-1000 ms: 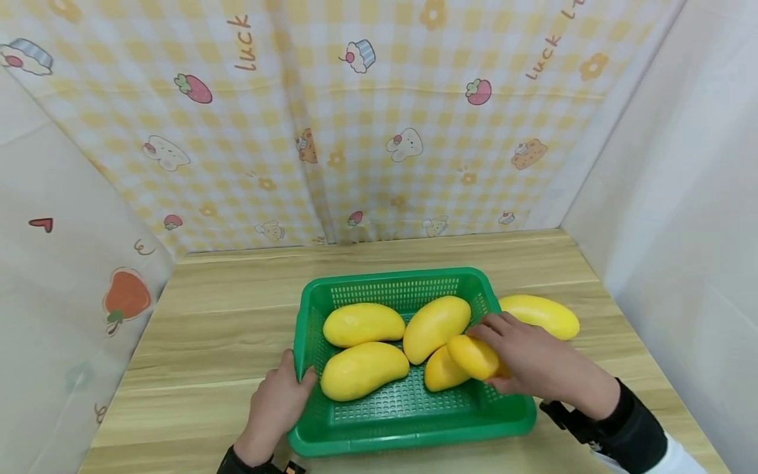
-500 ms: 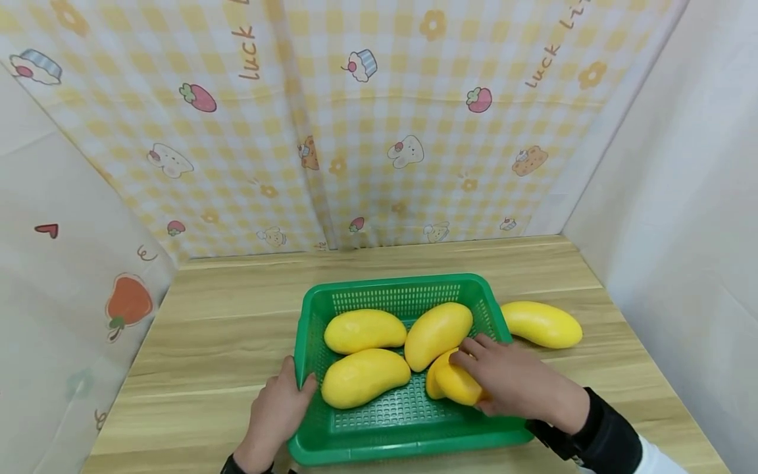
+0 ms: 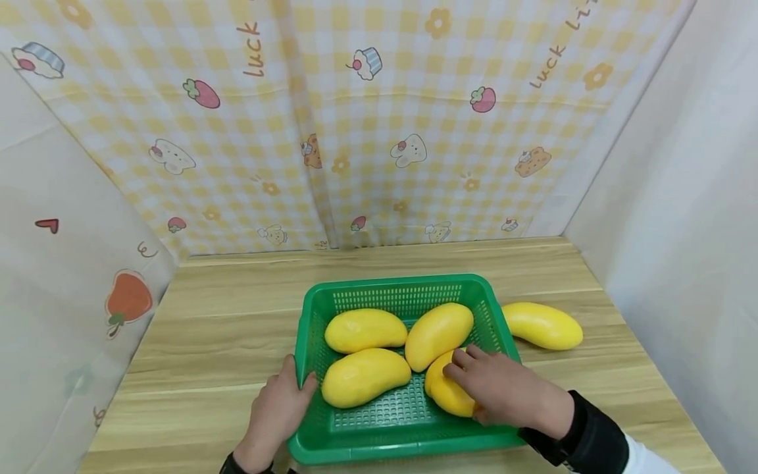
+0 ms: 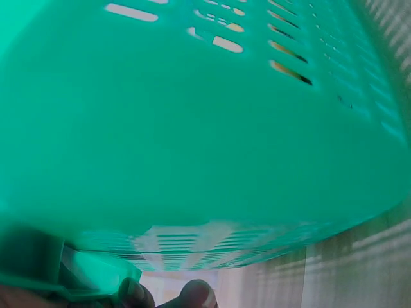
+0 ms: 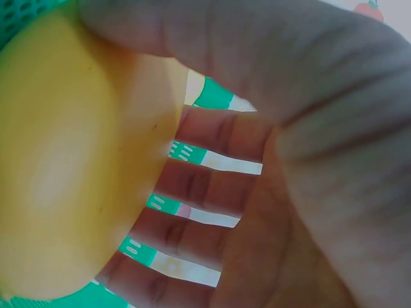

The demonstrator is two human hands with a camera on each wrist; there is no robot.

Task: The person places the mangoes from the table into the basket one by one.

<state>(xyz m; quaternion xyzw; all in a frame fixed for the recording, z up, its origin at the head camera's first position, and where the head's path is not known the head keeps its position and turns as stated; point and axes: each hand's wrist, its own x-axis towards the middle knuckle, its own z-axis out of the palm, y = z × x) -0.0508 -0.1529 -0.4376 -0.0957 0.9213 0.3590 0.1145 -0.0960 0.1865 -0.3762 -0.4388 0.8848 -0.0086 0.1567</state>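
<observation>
A green plastic basket stands on the table with several yellow mangoes in it. My left hand grips its left rim; in the left wrist view the basket's wall covers most of the picture. Inside the basket's right part, my right hand holds a mango, its thumb and fingers round the fruit. Close up in the right wrist view, that mango's smooth side shows. Another mango lies mostly hidden against the held one.
Two mangoes lie in the basket's left half, an upper one and a lower one. A tilted mango sits at its back right. Outside, one mango rests on the wooden table, beside the right wall.
My right hand has moved left and toward me, lowering the mango into the basket beside the others. My left hand has kept its grip on the rim.
</observation>
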